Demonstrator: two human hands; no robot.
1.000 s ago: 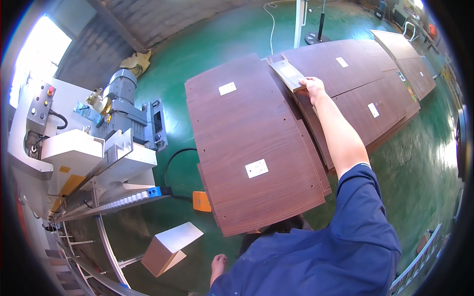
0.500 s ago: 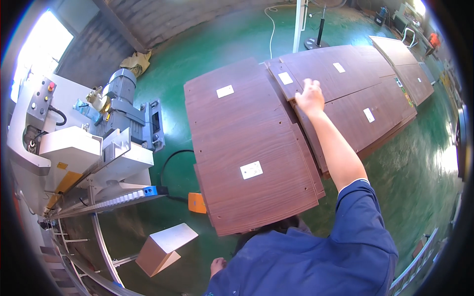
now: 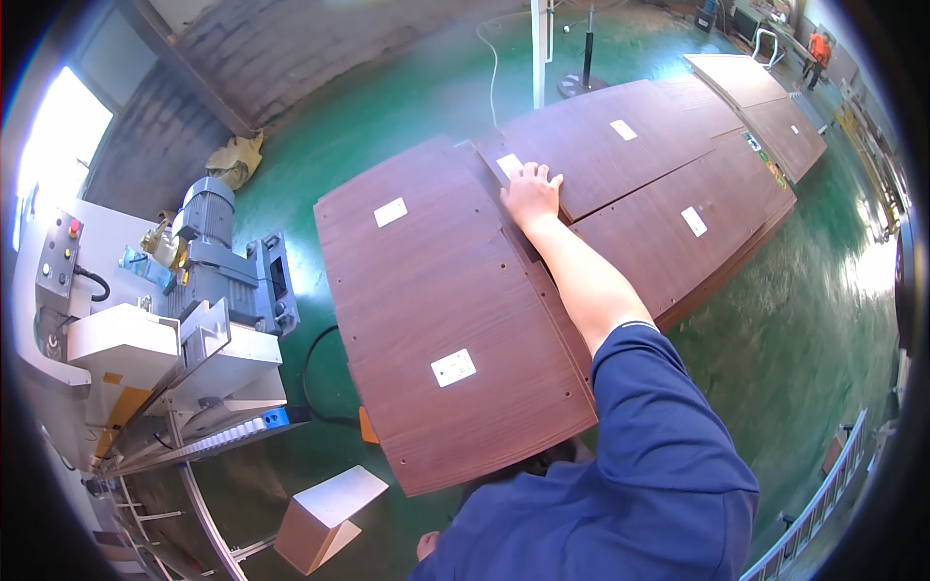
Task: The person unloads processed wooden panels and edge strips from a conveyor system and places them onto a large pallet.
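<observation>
My right hand (image 3: 532,196), fingers spread and pointing away, lies on the near end of a dark brown wood-grain panel (image 3: 581,160), touching it just below a white label (image 3: 509,166). I see nothing held in it; the palm side is hidden. To its left, another stack of brown panels (image 3: 436,276) lies flat, with small drilled holes and two white labels. A similar panel (image 3: 678,228) is at the right, beyond a narrow seam. Low in the view, my left hand (image 3: 427,546) hangs beside my body, mostly covered by the blue shirt, its fingers unclear.
At left stands a white machine with a grey motor (image 3: 208,252) and a button box (image 3: 60,257). A bent sheet-like box (image 3: 329,513) and an orange object (image 3: 368,424) are on the green floor. A white post (image 3: 539,58) rises behind the panels; a person in orange (image 3: 820,53) is far right.
My right hand has come left toward the label on the panel's near end, and its fingers have spread from a more curled shape. The whole view has shifted and turned slightly.
</observation>
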